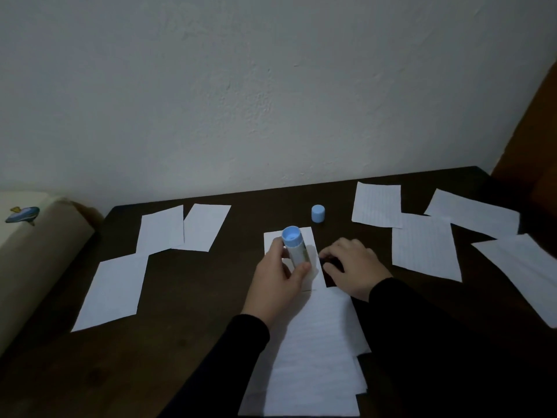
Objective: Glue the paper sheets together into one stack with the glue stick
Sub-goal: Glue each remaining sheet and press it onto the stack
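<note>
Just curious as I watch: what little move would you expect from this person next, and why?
Probably rubbing the glue stick over the small sheet beneath it. The left hand grips the stick with its cap already off on the table, and the right hand rests by that sheet's edge, seemingly steadying it.
</note>
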